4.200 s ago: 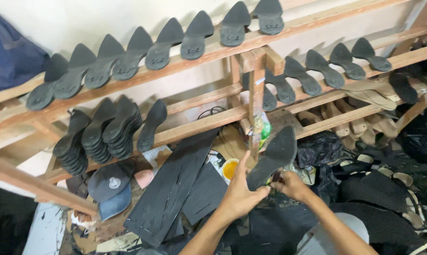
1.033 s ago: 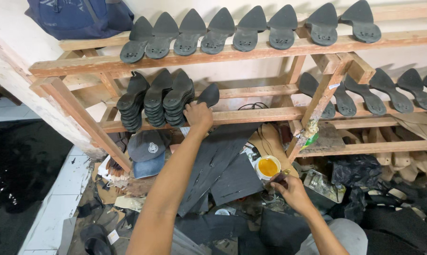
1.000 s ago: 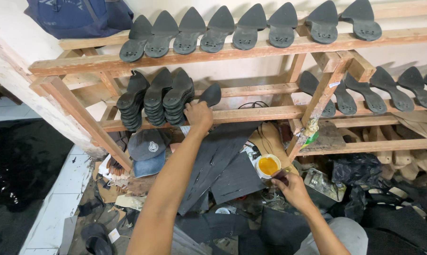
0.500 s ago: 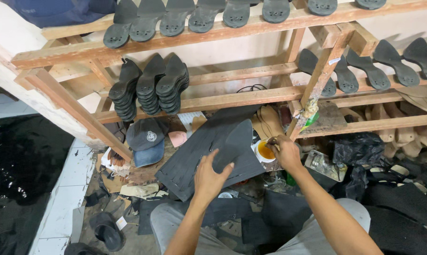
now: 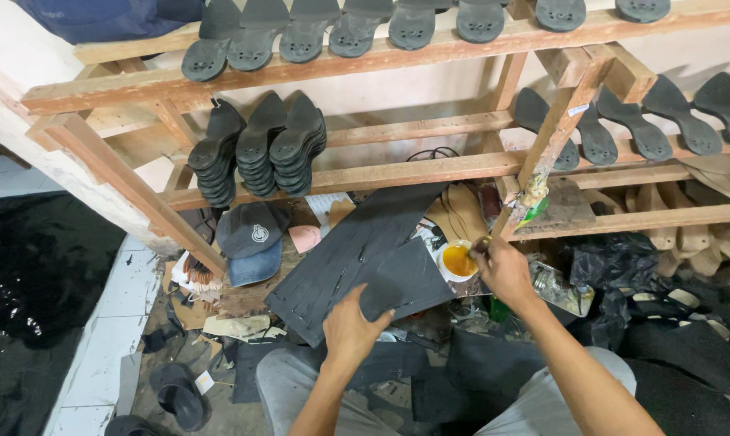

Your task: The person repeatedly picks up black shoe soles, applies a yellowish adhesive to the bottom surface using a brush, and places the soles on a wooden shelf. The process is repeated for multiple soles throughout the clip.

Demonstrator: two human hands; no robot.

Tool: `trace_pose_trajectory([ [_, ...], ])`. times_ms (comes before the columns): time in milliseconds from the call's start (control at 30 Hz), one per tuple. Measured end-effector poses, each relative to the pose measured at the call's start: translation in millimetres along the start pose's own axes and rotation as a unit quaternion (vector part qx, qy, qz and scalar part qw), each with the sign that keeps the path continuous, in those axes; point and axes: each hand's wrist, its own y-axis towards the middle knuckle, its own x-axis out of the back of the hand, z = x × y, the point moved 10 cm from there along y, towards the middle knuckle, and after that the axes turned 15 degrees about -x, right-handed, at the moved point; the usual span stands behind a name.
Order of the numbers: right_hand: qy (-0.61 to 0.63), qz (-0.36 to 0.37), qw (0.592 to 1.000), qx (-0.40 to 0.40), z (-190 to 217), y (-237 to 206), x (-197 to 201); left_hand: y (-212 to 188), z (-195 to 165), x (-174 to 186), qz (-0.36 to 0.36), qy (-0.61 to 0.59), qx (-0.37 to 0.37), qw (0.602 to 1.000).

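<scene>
Black rubber sole (image 5: 397, 284) sat at centre frame, grasped by the left hand (image 5: 350, 329), long axis running rightward toward the glue pot (image 5: 458, 261). Right hand (image 5: 504, 270), nearer the pot, pinched a small brush (image 5: 481, 242).

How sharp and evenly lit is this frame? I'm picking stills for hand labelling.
Head view: left hand on the black sole and right hand by the glue cup are fairly sharp; soft, even light, no glare; dark corners lose detail; shelf beams tilt with wide-angle distortion.
</scene>
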Motion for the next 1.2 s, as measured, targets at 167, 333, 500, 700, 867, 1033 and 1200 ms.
trace_pose_trajectory([
  [167, 0.002, 0.01, 0.999, -0.033, -18, 2, -11, 17, -21, 4, -0.032, 0.026, -0.047, 0.998],
  [333, 0.163, 0.033, 0.979, -0.121, -11, 31, 26, 37, -30, 6, -0.02, 0.056, -0.087, 0.994],
  [500, 0.29, 0.038, 0.952, 0.086, 88, 21, 81, 60, -57, 14, -0.013, 0.067, -0.156, 0.985],
  [700, 0.118, 0.071, 0.97, 0.202, 163, -2, 62, 74, -88, 26, -0.011, 0.09, -0.199, 0.976],
  [867, 0.141, 0.084, 0.957, 0.238, 169, 0, 54, 73, -101, 34, -0.017, 0.087, -0.219, 0.972],
  [1033, 0.094, 0.093, 0.949, 0.286, 169, 1, 40, 72, -105, 39, -0.032, 0.09, -0.222, 0.97],
  [1200, 0.061, 0.134, 0.952, 0.268, 151, -19, 30, 76, -89, 39, -0.042, 0.074, -0.183, 0.979],
])
